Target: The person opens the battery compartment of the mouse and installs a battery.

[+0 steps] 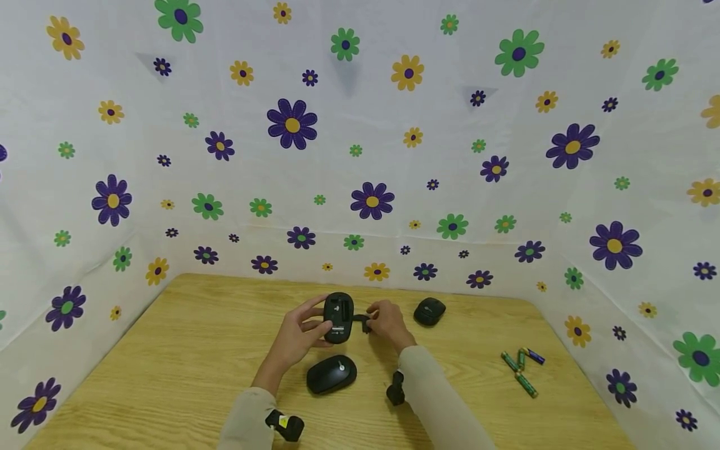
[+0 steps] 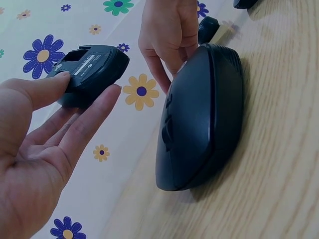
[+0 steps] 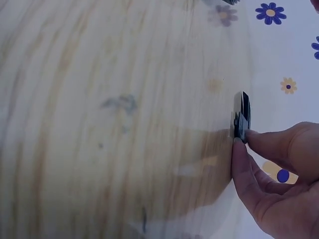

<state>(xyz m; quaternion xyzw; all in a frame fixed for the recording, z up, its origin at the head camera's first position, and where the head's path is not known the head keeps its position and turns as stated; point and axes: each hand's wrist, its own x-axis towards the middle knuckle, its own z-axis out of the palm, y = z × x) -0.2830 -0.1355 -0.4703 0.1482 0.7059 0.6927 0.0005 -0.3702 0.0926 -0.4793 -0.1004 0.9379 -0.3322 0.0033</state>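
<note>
While a wrist camera (image 1: 285, 426) is worn at the left sleeve (image 1: 247, 417), a near mouse (image 1: 332, 375) is set face up on the table (image 1: 169, 375); its scroll wheel (image 2: 167, 132) is made out only in the left wrist view. Well to the right, three green batteries (image 1: 526, 384) and one blue battery (image 1: 533, 356) are laid in a cluster, shown by the head view alone. Beyond the near mouse, a second mouse (image 1: 337, 317) is held above the table by the left hand (image 1: 297, 335), its thumb placed on the underside and its fingers partly bent. The battery bay (image 1: 345, 310) is uncovered; its contents cannot be told. By the right hand (image 1: 388, 322), a black cover (image 3: 242, 117) is pinched between thumb and fingertips; this grip is best shown by the right wrist view. Farther right, a third mouse (image 1: 430, 311) is placed on the table. Behind, flowered cloth (image 1: 371, 169) is hung.
</note>
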